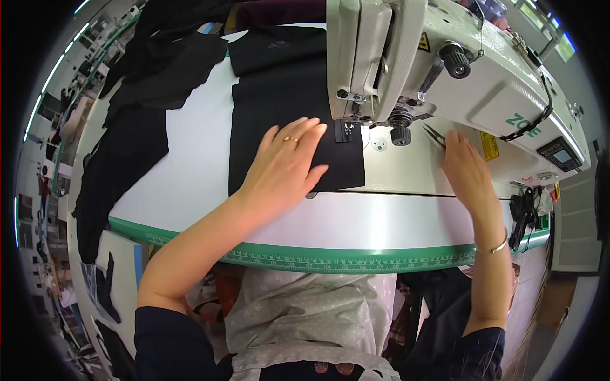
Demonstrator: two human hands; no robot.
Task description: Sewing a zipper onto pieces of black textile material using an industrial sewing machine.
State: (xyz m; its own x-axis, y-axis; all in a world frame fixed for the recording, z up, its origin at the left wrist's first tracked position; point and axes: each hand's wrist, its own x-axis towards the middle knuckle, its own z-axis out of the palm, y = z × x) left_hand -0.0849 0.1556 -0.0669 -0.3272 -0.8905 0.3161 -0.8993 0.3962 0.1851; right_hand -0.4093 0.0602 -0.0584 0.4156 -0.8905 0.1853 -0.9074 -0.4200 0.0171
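Observation:
A long piece of black fabric (273,120) lies flat on the white table, its right part under the needle area of an industrial sewing machine (470,76). My left hand (286,155) rests on the fabric just left of the presser foot, fingers stretched out and thumb apart, palm down. To the right of the needle, over the machine's bed plate (400,171), my right hand (464,162) is closed around a pair of dark, pointed tweezers (434,134). Their tips point up and left, toward the machine head. My right fingers partly hide the grip end.
More black fabric pieces (133,133) are heaped along the table's left side. A green measuring strip (343,259) runs along the curved front edge. Dark cables (524,213) hang at the right end. A patterned light apron (305,311) covers my lap.

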